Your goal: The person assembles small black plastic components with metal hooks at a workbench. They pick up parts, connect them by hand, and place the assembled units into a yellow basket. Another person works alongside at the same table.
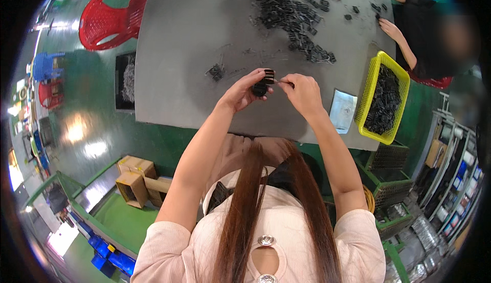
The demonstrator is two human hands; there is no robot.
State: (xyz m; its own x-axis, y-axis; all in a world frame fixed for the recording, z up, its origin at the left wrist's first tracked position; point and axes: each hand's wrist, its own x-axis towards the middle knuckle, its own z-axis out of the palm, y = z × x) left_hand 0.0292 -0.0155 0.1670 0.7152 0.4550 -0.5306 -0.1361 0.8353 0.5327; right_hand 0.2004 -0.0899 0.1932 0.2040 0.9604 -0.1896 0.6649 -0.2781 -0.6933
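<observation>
Over the near part of the grey table (176,78), my left hand (241,92) is closed around a small black plastic part (260,89), which has a round lower end and pale stripes on top. From the right, my right hand (304,92) pinches a thin, dark, rod-like piece (281,82) whose tip meets the black part. Its exact kind is too small to tell. Beyond my left hand lies a loose black part (216,72) among thin wire-like scraps (258,54). Farther off spreads a heap of similar black parts (284,14).
A yellow basket (364,121) full of black parts stands at the table's right edge, beside a pale flat packet (342,110). Across the right corner a co-worker (424,37) handles small parts. At left are a red chair (105,21) and a black bin (120,78).
</observation>
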